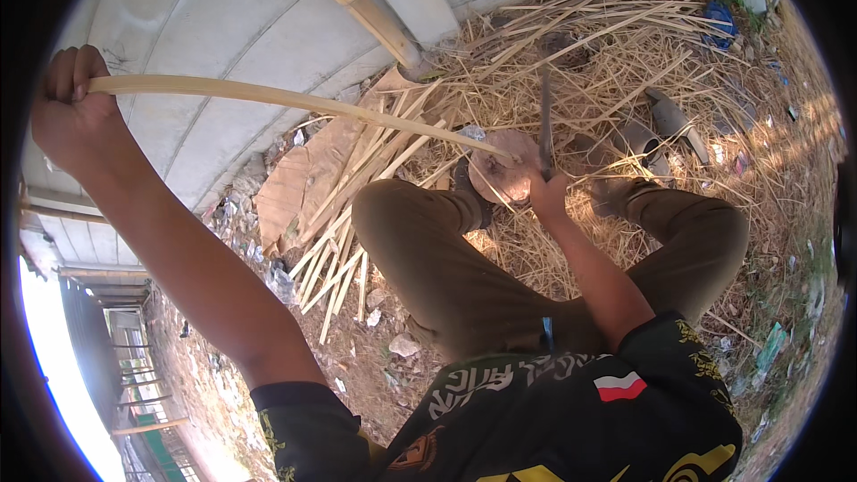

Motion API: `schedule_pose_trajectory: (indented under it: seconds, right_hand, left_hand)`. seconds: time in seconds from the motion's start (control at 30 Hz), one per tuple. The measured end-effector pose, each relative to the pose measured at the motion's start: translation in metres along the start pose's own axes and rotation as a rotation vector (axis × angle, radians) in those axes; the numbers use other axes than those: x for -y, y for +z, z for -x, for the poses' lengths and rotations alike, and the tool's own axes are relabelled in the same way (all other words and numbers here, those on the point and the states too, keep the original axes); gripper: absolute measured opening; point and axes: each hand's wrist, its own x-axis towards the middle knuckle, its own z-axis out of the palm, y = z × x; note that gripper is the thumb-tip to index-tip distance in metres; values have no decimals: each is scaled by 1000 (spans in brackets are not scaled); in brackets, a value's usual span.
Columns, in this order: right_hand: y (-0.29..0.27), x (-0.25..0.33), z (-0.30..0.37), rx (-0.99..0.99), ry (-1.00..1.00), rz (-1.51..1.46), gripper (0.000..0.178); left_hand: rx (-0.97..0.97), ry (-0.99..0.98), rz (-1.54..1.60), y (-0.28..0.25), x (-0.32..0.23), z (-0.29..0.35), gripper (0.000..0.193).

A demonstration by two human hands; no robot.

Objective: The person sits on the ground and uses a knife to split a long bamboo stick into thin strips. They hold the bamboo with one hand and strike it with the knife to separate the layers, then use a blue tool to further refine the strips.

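Observation:
My left hand (76, 112), raised at the far left, is closed round one end of a long pale bamboo strip (268, 95). From there the strip slopes down to the right, its other end over a round wooden block (500, 174) between my feet. My right hand (550, 195) grips a long-bladed knife (546, 116) just right of the block. The dark blade points away from me; the fingers hide most of its handle. A bundle of similar split strips (344, 228) lies left of my bent knee.
Shavings and thin strips (589, 27) cover the ground ahead. A bamboo pole (357, 4) leans by the pale wall (241, 18). Brown cardboard (303, 174) lies under the strips. Right of the block are a dark grey tool-like object (676, 120) and a blue item (719, 22).

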Motion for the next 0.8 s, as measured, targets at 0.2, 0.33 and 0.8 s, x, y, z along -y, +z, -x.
schedule_pose_trajectory:
  seconds: [0.2, 0.33, 0.8]
  right_hand:
    - [12, 21, -26, 84, 249, 289, 28]
    - [-3, 216, -61, 94, -115, -123, 25]
    - [0, 43, -32, 145, 195, 501, 35]
  left_hand:
    - [-127, -15, -256, -9, 3, 1, 34]
    - [81, -5, 47, -19, 2, 6, 21]
    - [-95, 34, -44, 20, 0, 27, 9]
